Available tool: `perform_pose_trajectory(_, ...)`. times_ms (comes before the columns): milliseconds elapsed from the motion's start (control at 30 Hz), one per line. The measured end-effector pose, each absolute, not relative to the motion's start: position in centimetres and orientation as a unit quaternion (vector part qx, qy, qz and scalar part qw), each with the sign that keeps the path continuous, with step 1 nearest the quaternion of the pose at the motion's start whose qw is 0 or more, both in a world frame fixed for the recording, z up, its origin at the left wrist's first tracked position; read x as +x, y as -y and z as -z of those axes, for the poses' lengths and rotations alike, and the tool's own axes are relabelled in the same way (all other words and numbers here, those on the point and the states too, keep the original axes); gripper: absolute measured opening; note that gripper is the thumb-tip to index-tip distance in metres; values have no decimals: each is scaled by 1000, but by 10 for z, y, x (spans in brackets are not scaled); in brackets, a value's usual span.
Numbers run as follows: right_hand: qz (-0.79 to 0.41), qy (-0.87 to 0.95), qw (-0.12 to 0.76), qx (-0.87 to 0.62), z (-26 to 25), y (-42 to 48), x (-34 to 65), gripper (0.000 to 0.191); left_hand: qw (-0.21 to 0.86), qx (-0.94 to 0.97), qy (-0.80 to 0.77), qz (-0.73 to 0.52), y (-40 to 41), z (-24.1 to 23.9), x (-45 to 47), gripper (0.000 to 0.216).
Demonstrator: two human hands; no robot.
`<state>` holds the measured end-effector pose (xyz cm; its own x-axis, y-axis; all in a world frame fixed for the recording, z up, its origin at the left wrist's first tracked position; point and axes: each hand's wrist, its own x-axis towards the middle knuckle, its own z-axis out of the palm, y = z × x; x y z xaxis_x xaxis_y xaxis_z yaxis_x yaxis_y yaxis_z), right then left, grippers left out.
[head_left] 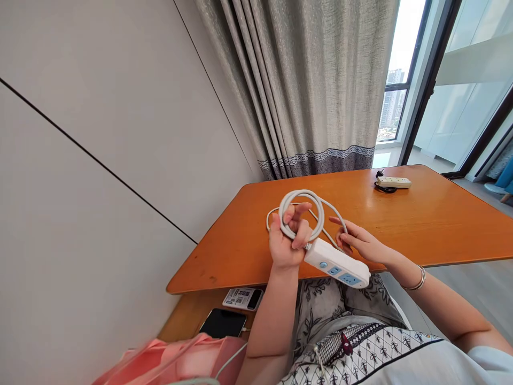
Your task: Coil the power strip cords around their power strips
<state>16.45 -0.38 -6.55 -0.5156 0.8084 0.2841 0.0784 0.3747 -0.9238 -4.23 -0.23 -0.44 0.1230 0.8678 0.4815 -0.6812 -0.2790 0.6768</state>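
Note:
A white power strip [326, 255] with blue socket panels hangs tilted beside my left hand, over the table's near edge. Its white cable [321, 214] is wound into a loop of a few turns around the fingers of my left hand [292, 235], which grips the loop close to where the cable enters the strip. Further right, my right hand [358, 239] pinches the cable's running part between thumb and fingers. A loose stretch of cable trails behind the loop, and its far end is hidden.
On the orange-brown wooden table [224, 230], a second power strip [394, 183] with a black cord lies at the far right. Below the near left edge are a dark phone [223, 323], a white power bank [237, 298] and a pink bag [200, 355]. A wall [100, 214] borders the left.

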Motion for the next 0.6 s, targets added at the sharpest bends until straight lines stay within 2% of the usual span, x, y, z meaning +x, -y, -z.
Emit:
perform_pose_trajectory(200,-139,825,356,-417,90,6,187,52,531,471,-122,-694,-3,1,-51,48)
perform_pose_trajectory(333,33,849,272,-451,74,9,200,48,520,500,-118,-682,-5,7,-41,50)
perform_pose_trajectory(467,147,875,167,-429,42,16,201,43,473,547,-143,-675,-6,15,-30,49)
perform_pose_trajectory(600,182,898,121,-383,14,24,193,36,434,604,-157,-650,-4,26,-20,39)
